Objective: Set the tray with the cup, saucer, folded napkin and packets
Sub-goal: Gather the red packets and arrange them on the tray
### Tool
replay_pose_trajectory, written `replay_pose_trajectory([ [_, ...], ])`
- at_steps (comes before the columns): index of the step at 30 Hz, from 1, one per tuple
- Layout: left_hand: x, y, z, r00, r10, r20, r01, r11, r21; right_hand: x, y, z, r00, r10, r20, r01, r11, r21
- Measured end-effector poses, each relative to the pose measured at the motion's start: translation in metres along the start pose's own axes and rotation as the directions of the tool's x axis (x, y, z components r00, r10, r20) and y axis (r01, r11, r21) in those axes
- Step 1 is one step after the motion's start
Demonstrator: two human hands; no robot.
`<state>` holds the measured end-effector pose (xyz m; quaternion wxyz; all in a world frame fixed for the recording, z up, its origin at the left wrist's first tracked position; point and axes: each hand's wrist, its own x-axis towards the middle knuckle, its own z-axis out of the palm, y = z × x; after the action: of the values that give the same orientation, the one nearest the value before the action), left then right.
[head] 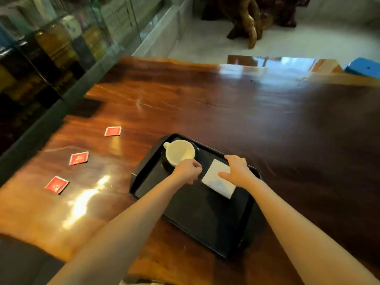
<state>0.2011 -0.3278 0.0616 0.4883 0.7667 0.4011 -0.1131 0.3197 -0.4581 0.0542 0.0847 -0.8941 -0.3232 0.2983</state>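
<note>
The right hand [236, 171] lies flat with its fingers spread, palm down on the white folded paper napkin [216, 182]. The napkin's near end sticks out from under the palm towards the person. The left hand [188, 171] sits just beside the right one, on its left, with its fingers curled in. Its knuckles are close to the napkin's left corner, but whether it pinches anything cannot be told.

Just beyond the left hand's knuckles stands the white ceramic cup [180, 152], upright, its handle turned away from the hand. It rests on a dark round saucer [165, 163], whose edge shows just left of that hand.

Both hands, the napkin, the cup and the saucer are over the black rectangular plastic tray [195, 214], which stretches back under the forearms. The tray lies on a glossy dark wooden table [267, 120].

Well to the left of the left hand, off the tray, three red square packets lie on the table: a far packet [112, 131], a middle packet [78, 158] and a near packet [56, 184].
</note>
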Motion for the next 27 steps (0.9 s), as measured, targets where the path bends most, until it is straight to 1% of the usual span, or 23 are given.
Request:
replay_pose_trajectory([
  [2, -0.004, 0.009, -0.037, 0.999, 0.035, 0.028, -0.035, 0.999, 0.015, 0.012, -0.023, -0.026, 0.997, -0.053, 0.058, 0.055, 0.998, -0.042],
  [4, -0.006, 0.009, -0.079, 0.998, 0.048, 0.032, -0.051, 0.996, 0.074, 0.024, -0.052, -0.050, 0.990, -0.084, 0.115, 0.098, 0.988, -0.121],
  [6, -0.007, 0.002, -0.123, 0.999, 0.049, -0.021, -0.046, 0.987, 0.153, 0.036, -0.083, -0.071, 0.978, -0.088, 0.188, 0.126, 0.971, -0.201],
  [8, -0.006, -0.011, -0.167, 0.993, 0.062, -0.105, -0.042, 0.981, 0.187, 0.047, -0.119, -0.087, 0.965, -0.104, 0.241, 0.165, 0.954, -0.249],
  [10, -0.004, -0.027, -0.209, 0.987, 0.057, -0.151, -0.028, 0.982, 0.186, 0.057, -0.158, -0.100, 0.960, -0.126, 0.249, 0.192, 0.947, -0.258],
  [13, 0.000, -0.060, -0.264, 0.978, 0.017, -0.208, 0.022, 0.982, 0.185, 0.076, -0.220, -0.105, 0.964, -0.147, 0.222, 0.207, 0.939, -0.276],
  [16, 0.005, -0.107, -0.307, 0.971, 0.011, -0.238, 0.046, 0.972, 0.232, 0.099, -0.283, -0.079, 0.954, -0.203, 0.222, 0.272, 0.897, -0.347],
  [19, 0.006, -0.158, -0.340, 0.971, -0.041, -0.236, 0.104, 0.960, 0.260, 0.120, -0.336, -0.029, 0.936, -0.234, 0.264, 0.324, 0.866, -0.380],
  [24, 0.005, -0.248, -0.369, 0.970, -0.108, -0.218, 0.188, 0.900, 0.393, 0.138, -0.387, 0.068, 0.880, -0.247, 0.405, 0.407, 0.833, -0.376],
  [27, 0.007, -0.301, -0.371, 0.966, -0.178, -0.189, 0.243, 0.874, 0.421, 0.141, -0.408, 0.116, 0.875, -0.260, 0.408, 0.411, 0.845, -0.343],
])
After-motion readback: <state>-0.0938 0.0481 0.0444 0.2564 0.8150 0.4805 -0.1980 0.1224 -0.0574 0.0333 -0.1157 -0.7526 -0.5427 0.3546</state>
